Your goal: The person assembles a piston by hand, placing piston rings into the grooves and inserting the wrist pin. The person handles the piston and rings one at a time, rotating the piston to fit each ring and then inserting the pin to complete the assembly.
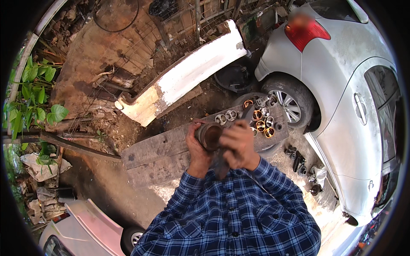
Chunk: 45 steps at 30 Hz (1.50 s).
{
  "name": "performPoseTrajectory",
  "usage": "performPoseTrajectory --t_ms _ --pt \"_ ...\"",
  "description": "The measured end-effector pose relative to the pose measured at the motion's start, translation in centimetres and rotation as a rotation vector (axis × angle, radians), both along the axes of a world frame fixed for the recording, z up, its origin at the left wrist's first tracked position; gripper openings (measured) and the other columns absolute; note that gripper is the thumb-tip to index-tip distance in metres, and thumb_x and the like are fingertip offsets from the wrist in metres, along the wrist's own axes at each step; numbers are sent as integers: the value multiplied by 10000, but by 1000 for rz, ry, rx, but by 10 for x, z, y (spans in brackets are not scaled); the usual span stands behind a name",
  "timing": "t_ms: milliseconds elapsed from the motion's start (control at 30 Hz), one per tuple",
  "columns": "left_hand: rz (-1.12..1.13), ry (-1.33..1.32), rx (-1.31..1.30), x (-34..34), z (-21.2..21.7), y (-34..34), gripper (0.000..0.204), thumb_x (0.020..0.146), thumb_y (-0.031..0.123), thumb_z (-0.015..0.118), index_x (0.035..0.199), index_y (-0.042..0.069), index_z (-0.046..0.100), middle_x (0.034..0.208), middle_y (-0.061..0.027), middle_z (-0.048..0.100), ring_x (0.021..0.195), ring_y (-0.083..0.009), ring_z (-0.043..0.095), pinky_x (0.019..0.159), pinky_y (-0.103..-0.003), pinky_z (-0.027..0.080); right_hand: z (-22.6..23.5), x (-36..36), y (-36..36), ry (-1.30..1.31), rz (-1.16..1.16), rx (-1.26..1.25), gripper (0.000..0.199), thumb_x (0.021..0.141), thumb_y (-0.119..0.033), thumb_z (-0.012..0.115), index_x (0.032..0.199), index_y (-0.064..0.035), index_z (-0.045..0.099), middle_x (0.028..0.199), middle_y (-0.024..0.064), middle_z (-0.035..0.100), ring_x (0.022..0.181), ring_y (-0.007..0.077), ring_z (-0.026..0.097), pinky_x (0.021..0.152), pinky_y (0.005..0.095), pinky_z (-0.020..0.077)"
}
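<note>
Metal cup (208,136) is likely feeling heavy and hard, best held where your left hand (196,146) is gripping its side; your right hand (239,145) is gripping a tool (221,165).

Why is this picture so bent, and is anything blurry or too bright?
Head view: the fisheye lens gives a black surround and bows the silver car; same view: the right hand and its dark tool look smeared, probably by motion, the left hand sharper; same view: lower-right ground glares nearly white.
</note>
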<state>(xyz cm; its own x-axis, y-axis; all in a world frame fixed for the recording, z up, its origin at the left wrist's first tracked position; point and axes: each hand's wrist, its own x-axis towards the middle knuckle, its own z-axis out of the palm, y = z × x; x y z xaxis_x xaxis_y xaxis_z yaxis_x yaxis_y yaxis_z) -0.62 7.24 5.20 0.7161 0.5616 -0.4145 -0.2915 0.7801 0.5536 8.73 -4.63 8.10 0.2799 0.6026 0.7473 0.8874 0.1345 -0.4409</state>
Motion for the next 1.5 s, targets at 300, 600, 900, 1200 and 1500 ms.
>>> performPoseTrajectory --t_ms 300,600,900,1200,1500 --pt "12 54 -47 -1 2 2 200 882 243 537 904 54 600 866 -65 633 828 -207 646 740 -337 550 -17 10 -8 -21 82 -118 191 625 -164 589 775 -47 594 737 88 569 678 298 560 736 417 408" --pt "53 54 -34 1 -9 8 228 920 280 514 900 68 597 871 -52 628 837 -195 635 763 -326 542 -41 6 -13 169 -83 -107 252 615 -219 605 793 -41 615 759 94 598 680 304 570 763 403 414" --pt "-47 71 -8 -3 -14 4 198 897 262 532 911 75 594 875 -54 636 819 -200 641 742 -331 545 -19 -1 -4 64 -68 -139 233 620 -212 612 803 -68 619 802 74 603 697 279 571 760 425 409" --pt "-19 15 -26 -1 -3 5 195 907 241 518 926 62 594 906 -75 651 851 -215 663 768 -351 573 -14 3 -4 -11 35 -104 120 675 -183 598 715 -70 597 732 76 580 664 268 556 705 418 414" --pt "-26 -9 19 0 -10 7 194 906 224 508 923 48 589 904 -77 643 853 -207 652 772 -351 559 -23 8 -8 95 -50 -48 162 628 -192 579 708 -52 583 713 105 564 658 308 555 738 420 405"
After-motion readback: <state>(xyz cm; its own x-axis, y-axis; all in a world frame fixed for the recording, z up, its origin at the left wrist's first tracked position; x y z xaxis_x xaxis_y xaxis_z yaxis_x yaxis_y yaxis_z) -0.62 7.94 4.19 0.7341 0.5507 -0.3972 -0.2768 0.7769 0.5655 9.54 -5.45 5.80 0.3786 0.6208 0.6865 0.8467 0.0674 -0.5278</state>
